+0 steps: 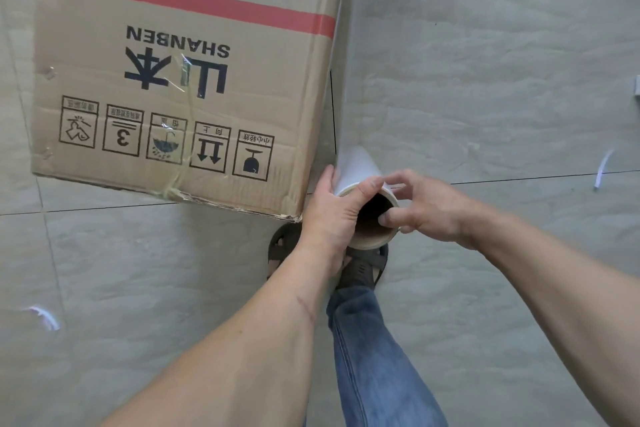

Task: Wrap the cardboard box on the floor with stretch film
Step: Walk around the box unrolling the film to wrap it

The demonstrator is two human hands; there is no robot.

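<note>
Nearest the camera, two bare forearms reach forward over a grey tiled floor (485, 80), and a leg in blue jeans (374, 350) shows between them. The foot wears a dark sandal (363, 269); a second sandal (282, 243) peeks out just left of the left wrist.

Both hands meet at the near end of the film roll (356, 163), which stands just right of the box's near right corner. The roll's brown cardboard core (369, 237) is open toward the camera. The left hand (329, 215) holds the roll from the left: its thumb hooks over the core's rim and its fingers lie along the outside of the roll, next to the box corner. The right hand (426, 208) grips the rim from the right, one finger curled inside the core and the others curved over the far edge.

From the roll a sheet of clear film (341, 55) runs away along the right side of the box, up toward the far edge of the view.

The box (180, 80) lies on the floor, left of the roll and farther off, filling the upper left. Its top face carries a red stripe, the word SHANBEN with two large characters, and a row of handling symbols, all upside down from here. Clear tape (180, 135) crosses that face.

A small white scrap (602, 166) lies on the tiles at far right.
</note>
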